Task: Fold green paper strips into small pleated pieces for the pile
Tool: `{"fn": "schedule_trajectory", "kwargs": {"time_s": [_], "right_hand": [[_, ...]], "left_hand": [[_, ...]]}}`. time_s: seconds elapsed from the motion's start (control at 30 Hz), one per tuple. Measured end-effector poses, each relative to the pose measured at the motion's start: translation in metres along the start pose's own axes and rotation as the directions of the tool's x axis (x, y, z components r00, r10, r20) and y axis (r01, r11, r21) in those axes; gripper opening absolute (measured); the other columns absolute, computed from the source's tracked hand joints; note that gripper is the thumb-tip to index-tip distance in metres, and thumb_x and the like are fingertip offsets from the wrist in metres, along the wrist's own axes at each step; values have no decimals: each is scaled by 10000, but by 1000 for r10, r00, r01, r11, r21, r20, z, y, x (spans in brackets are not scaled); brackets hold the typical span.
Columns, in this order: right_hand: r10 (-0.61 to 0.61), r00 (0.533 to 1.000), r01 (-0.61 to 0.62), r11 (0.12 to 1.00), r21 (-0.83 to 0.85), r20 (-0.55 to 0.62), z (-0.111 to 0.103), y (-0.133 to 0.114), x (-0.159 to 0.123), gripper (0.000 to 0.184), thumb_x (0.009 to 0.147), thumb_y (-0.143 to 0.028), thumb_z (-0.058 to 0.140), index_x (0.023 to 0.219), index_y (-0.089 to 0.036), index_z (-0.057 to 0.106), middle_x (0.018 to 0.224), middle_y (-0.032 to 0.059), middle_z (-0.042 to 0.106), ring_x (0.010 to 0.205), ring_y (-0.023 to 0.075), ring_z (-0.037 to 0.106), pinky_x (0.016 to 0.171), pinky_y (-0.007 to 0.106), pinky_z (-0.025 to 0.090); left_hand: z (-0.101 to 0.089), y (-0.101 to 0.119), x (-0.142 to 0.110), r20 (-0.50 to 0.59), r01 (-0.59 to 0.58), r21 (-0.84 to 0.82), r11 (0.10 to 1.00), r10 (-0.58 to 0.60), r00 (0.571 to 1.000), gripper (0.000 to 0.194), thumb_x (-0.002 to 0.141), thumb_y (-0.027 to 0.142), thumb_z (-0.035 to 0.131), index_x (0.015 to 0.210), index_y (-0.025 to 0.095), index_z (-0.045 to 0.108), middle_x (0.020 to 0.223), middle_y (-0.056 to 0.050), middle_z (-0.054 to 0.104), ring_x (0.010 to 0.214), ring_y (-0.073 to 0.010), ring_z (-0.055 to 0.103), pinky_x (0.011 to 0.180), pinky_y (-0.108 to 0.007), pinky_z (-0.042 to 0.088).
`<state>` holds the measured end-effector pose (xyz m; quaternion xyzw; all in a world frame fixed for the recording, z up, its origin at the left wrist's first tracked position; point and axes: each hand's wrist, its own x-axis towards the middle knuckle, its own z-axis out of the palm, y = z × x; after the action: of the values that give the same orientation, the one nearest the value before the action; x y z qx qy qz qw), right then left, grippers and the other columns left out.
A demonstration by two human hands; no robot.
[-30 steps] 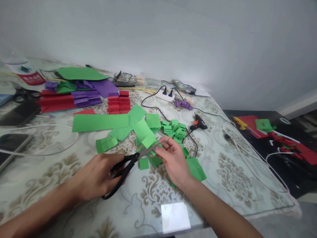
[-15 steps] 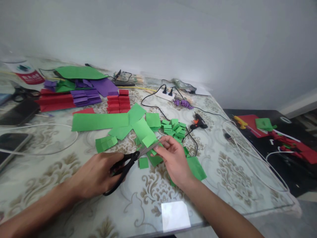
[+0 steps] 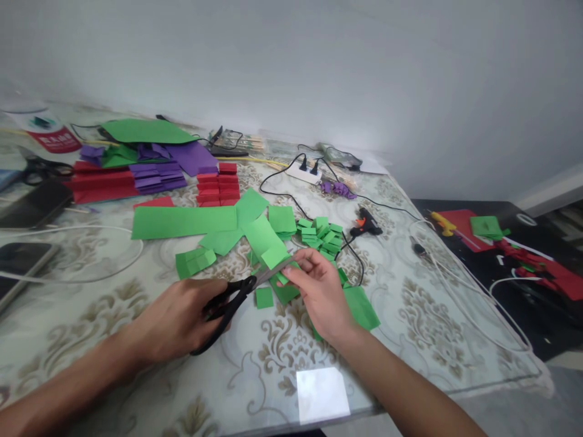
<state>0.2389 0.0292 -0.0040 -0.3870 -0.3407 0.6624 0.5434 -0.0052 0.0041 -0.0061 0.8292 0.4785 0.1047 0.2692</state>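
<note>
Left hand [image 3: 180, 315] is wrapped round black scissors [image 3: 248, 285], right hand [image 3: 322, 297] is pinching a small green piece [image 3: 282, 278] by the blades. Just beyond, loads of creased green bits [image 3: 324, 237] look done, but that long smooth strip [image 3: 186, 223] is whole. Further back: pleated red paper [image 3: 228, 187], then purple folds [image 3: 159, 176].

scissor handles [image 3: 230, 308]: partly hidden by left hand [image 3: 180, 318] | green slip [image 3: 282, 279]: partly covered by right hand [image 3: 321, 291] | lower phone [image 3: 20, 267]: cut off at left edge | cup lettering [image 3: 58, 140]: blurred
</note>
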Motion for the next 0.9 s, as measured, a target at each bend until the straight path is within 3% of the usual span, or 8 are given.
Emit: {"fn": "schedule_trajectory", "kwargs": {"time_s": [0.2,0.63,0.9], "right_hand": [[2,1000,-2,1000,2,5,-1,0,-1,277,696,-226,915,824,-209,671,779,-31,733,726,133,662,658,250,615],[11,1000,-11,1000,15,9,1,-1,-1,285,682,-225,928,807,-211,672,765,-39,724,704,122,654,647,240,621],[19,1000,-19,999,26,4,1,-2,-1,290,677,-234,935,804,-209,676,734,-42,714,689,120,649,644,237,618]], "left_hand": [[4,-4,-1,-33,-7,-5,1000,7,999,158,909,292,505,773,215,523,688,-21,621,565,-169,505,557,-289,349],[1,-2,0,24,44,23,999,-44,999,168,909,310,480,780,214,528,698,-41,633,570,-180,520,569,-301,365],[3,-2,-1,-12,26,12,1000,-26,1000,211,933,327,452,760,218,505,690,-43,629,556,-178,499,554,-308,360]]}}
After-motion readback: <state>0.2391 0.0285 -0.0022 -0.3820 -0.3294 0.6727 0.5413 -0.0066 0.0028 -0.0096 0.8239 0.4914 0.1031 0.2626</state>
